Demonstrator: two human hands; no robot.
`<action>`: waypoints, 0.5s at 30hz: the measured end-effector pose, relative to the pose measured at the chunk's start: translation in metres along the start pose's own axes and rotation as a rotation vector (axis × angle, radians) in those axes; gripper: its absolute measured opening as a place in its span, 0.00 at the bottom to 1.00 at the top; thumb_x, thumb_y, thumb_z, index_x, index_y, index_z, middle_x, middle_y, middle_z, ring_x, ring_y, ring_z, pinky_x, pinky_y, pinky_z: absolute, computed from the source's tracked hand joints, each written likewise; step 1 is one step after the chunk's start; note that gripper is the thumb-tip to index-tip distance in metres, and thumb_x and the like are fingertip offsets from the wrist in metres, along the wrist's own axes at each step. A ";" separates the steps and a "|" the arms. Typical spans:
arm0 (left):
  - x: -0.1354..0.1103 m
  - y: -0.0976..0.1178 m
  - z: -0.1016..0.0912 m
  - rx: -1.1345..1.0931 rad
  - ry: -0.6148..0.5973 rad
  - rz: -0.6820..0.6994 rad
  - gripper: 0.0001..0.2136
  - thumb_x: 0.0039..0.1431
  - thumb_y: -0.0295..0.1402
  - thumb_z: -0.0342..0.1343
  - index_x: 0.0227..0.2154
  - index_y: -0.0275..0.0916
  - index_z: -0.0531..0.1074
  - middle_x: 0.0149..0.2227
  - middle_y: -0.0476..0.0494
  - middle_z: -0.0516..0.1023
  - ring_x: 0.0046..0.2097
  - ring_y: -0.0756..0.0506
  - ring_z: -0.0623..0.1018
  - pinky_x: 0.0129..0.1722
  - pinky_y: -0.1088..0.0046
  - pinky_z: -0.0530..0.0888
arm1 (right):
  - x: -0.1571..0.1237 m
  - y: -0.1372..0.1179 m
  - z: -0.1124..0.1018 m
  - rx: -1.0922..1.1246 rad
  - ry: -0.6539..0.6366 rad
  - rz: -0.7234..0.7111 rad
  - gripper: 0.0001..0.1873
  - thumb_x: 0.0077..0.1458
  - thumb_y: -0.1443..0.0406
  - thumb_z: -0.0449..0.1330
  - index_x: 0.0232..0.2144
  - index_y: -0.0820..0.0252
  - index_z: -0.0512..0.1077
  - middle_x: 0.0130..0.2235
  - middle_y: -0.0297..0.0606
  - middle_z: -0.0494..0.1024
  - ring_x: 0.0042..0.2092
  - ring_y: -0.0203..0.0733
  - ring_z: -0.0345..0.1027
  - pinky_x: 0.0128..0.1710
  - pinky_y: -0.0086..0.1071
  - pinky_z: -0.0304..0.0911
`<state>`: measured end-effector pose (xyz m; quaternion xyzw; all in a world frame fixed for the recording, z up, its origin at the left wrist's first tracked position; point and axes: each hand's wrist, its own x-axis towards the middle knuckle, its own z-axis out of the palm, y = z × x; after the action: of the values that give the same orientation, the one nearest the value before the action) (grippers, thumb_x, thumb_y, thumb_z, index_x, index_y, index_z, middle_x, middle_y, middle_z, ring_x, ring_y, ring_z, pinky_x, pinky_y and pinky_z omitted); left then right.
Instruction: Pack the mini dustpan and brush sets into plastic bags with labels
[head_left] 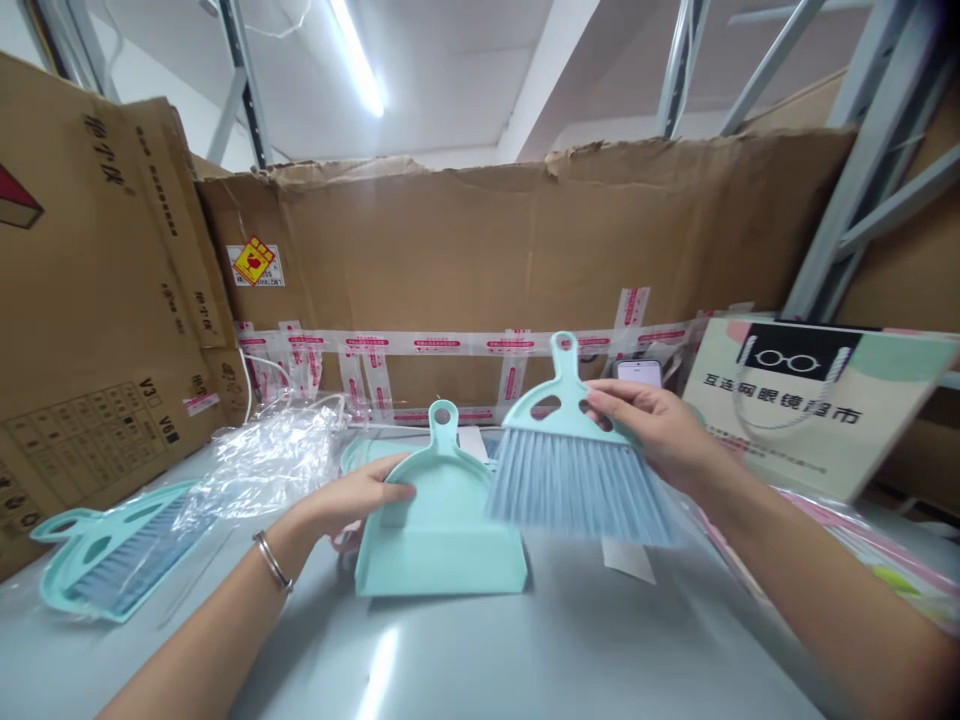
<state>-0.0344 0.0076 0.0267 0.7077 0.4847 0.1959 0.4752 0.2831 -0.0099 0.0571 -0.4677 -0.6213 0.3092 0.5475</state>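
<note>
My left hand (367,492) grips the left edge of a mint-green dustpan (442,540), thumb on its inner face. The pan is tilted up, its handle pointing away from me. To its right, my right hand (649,420) holds a small hand brush (574,480) by the right side of its mint-green head. The brush's blue-grey bristles hang down, blurred at the tips, and its looped handle points up. Brush and dustpan come close together; whether they touch I cannot tell. Behind the dustpan, part of another mint-green piece (360,453) shows, mostly hidden.
At left, a bagged dustpan and brush set (120,550) lies near crumpled clear plastic (277,450). Cardboard boxes (97,300) stand at left and a cardboard wall (450,250) at the back. A paper bag (817,410), a phone (639,374) and pink-edged packages (870,550) are at right.
</note>
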 end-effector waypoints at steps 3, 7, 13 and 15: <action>-0.001 0.003 0.004 -0.015 0.045 -0.025 0.23 0.50 0.35 0.52 0.52 0.45 0.63 0.44 0.49 0.75 0.44 0.44 0.74 0.38 0.72 0.72 | -0.018 -0.010 0.014 0.033 -0.127 0.029 0.19 0.44 0.52 0.60 0.34 0.59 0.75 0.22 0.33 0.68 0.24 0.33 0.59 0.24 0.29 0.57; 0.002 0.003 0.019 -0.169 0.054 -0.004 0.23 0.51 0.34 0.51 0.53 0.48 0.62 0.45 0.50 0.75 0.46 0.43 0.74 0.42 0.69 0.71 | -0.032 -0.012 0.034 0.059 -0.246 0.061 0.19 0.45 0.52 0.60 0.34 0.60 0.75 0.22 0.33 0.69 0.25 0.33 0.59 0.26 0.29 0.57; 0.009 -0.002 0.040 -0.302 0.084 0.047 0.23 0.53 0.38 0.53 0.53 0.44 0.63 0.54 0.44 0.68 0.53 0.40 0.68 0.51 0.63 0.64 | -0.042 -0.007 0.054 0.071 -0.343 0.144 0.16 0.45 0.53 0.60 0.31 0.60 0.72 0.22 0.31 0.68 0.25 0.32 0.57 0.26 0.29 0.54; 0.009 -0.002 0.042 -0.312 0.099 0.049 0.23 0.52 0.39 0.54 0.52 0.44 0.64 0.55 0.44 0.67 0.54 0.40 0.68 0.51 0.63 0.64 | -0.045 -0.007 0.058 0.133 -0.333 0.168 0.14 0.44 0.55 0.61 0.27 0.60 0.69 0.21 0.30 0.67 0.24 0.31 0.56 0.25 0.28 0.53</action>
<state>-0.0002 -0.0049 0.0034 0.6262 0.4540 0.3150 0.5501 0.2238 -0.0468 0.0333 -0.4232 -0.6403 0.4673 0.4389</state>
